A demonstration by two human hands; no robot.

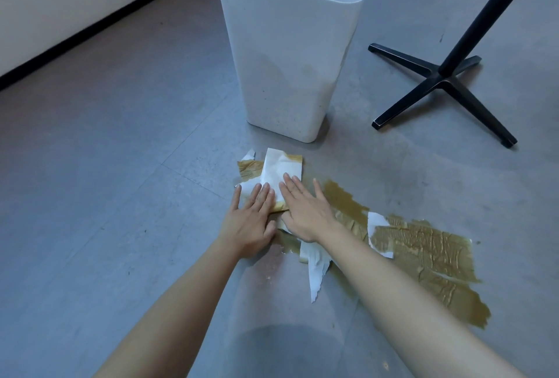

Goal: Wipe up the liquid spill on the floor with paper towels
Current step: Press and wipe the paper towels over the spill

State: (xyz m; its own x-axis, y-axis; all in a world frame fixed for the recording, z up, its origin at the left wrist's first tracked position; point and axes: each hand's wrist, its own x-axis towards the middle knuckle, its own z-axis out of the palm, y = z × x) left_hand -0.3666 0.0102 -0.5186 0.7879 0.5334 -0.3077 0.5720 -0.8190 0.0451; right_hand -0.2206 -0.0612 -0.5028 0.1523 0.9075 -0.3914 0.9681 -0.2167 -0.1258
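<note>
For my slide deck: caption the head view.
Left hand and right hand press a paper towel on the brown spill near a white bin.

head view, looking forward and down, close over floor

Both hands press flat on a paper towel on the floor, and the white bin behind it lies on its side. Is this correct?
Not quite. The head view shows the bin standing upright. The left hand and right hand do press flat on the towel.
</note>
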